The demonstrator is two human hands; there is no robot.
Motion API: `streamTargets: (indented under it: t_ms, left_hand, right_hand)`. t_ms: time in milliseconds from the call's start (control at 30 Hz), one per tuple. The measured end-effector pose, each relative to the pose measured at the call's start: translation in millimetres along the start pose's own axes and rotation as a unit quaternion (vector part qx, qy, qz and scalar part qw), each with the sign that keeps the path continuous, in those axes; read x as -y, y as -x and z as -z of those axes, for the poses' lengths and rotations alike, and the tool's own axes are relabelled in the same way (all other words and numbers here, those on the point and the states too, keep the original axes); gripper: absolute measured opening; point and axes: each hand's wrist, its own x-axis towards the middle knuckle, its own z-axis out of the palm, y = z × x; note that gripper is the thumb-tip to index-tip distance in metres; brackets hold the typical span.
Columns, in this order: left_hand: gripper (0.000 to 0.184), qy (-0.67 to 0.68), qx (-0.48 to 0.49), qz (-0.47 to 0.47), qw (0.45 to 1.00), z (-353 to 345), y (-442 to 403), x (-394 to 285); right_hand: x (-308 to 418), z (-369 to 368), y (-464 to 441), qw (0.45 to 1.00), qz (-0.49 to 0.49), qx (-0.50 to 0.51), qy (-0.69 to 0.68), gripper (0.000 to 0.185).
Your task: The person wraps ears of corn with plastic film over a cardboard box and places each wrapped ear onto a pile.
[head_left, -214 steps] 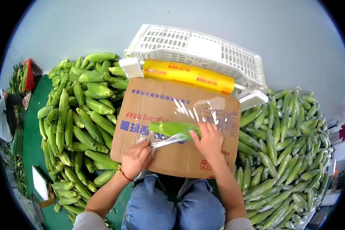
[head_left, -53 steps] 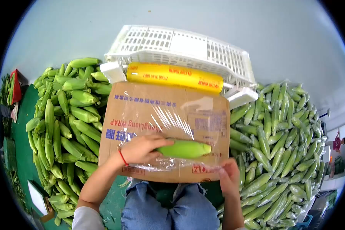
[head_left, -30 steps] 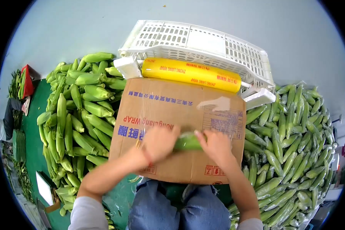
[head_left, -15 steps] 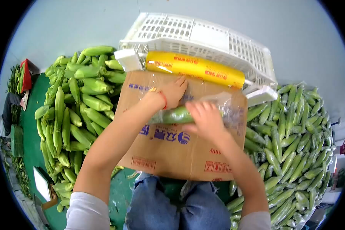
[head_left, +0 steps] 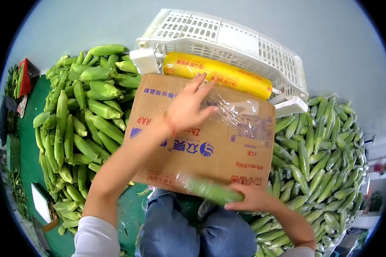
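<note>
My right hand (head_left: 254,198) grips one end of a green ear of corn (head_left: 212,191) in its husk, low over the near edge of the cardboard box (head_left: 188,165). The ear is blurred, with clear film showing at its left end. My left hand (head_left: 192,107) is open with fingers apart, over the far part of the box near the yellow roll of cling film (head_left: 221,73). A loose sheet of clear film (head_left: 233,109) lies wrinkled on the box to the right of that hand.
Behind the roll stands a white plastic crate (head_left: 227,36). Unwrapped corn (head_left: 83,124) is heaped on the left. A big pile of film-wrapped corn (head_left: 321,162) lies on the right. A white flat device (head_left: 40,203) sits at lower left on the green floor (head_left: 34,160).
My right hand has carried the ear of corn from the middle of the box toward me, to its near edge. My left hand has come off the ear, fingers now spread.
</note>
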Motion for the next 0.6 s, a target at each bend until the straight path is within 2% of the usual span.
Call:
streamTargets:
  t_ms: [33, 67, 100, 133, 167, 200, 233, 267, 333, 400, 433, 467, 500, 533, 567, 600]
  left_hand:
    - [0.066, 0.003, -0.144, -0.053, 0.988, -5.8, 25.5, -23.2]
    - [0.06, -0.08, -0.074, -0.12, 0.987, -3.9, 48.4, -51.9]
    - [0.054, -0.046, -0.041, -0.206, 0.977, -12.8, 62.0, -72.2]
    - [0.057, -0.025, -0.05, -0.229, 0.972, -23.9, 71.0, -84.3]
    - [0.055, 0.043, -0.127, -0.194, 0.972, -26.9, 68.5, -76.8]
    - [0.055, 0.11, -0.201, -0.159, 0.96, -28.1, 62.2, -67.6]
    - [0.055, 0.317, -0.206, -0.081, 0.922, -22.8, 53.4, -77.6]
    - [0.056, 0.506, -0.204, 0.004, 0.838, -12.3, 41.8, -99.0]
    - [0.056, 0.724, -0.171, 0.081, 0.663, -6.8, 36.0, -101.3]
    - [0.055, 0.824, -0.117, 0.058, 0.551, -9.6, 38.0, -79.4]
    - [0.041, 0.767, -0.173, 0.168, 0.594, -8.6, 41.0, -78.4]
    - [0.035, 0.701, -0.207, 0.238, 0.64, -5.7, 45.3, -77.5]
    - [0.03, 0.625, -0.238, 0.303, 0.679, -1.9, 51.2, -74.5]
    - [0.024, 0.584, -0.272, 0.293, 0.707, -6.7, 57.9, -58.6]
    - [0.027, 0.562, -0.293, 0.308, 0.709, -8.1, 69.5, -50.3]
    - [0.029, 0.538, -0.286, 0.289, 0.738, -13.8, 84.1, -42.4]
  right_hand:
    - [-10.6, -3.3, 5.1, 0.989, -0.011, -0.114, -0.095, 0.063]
    - [-9.2, 1.0, 3.5, 0.962, -0.062, -0.075, -0.255, 0.065]
    - [-2.5, 6.8, -0.2, 0.904, -0.112, -0.033, -0.411, 0.067]
    - [5.0, 11.5, -4.9, 0.82, -0.155, 0.015, -0.55, 0.07]
    - [16.2, 9.2, -13.6, 0.746, -0.151, 0.109, -0.639, 0.073]
    - [21.2, 3.3, -30.0, 0.645, -0.061, 0.21, -0.732, 0.073]
    - [24.2, -7.0, -47.5, 0.517, 0.034, 0.297, -0.802, 0.074]
    - [27.8, -13.5, -59.7, 0.369, 0.128, 0.375, -0.84, 0.076]
    - [37.7, -14.3, -70.4, 0.456, 0.108, 0.33, -0.82, 0.08]
    - [43.7, -8.4, -75.9, 0.544, 0.09, 0.277, -0.787, 0.086]
    - [46.5, -8.3, -75.6, 0.581, 0.082, 0.248, -0.771, 0.089]
    - [49.1, -9.5, -73.1, 0.615, 0.075, 0.217, -0.754, 0.092]
    - [54.9, -4.6, -58.6, 0.608, -0.017, 0.14, -0.782, 0.088]
    - [49.4, -3.1, -51.7, 0.749, -0.001, 0.042, -0.661, 0.081]
    - [43.2, -0.1, -44.9, 0.86, 0.011, -0.059, -0.507, 0.074]
    - [36.6, 4.5, -37.7, 0.932, 0.018, -0.154, -0.329, 0.068]
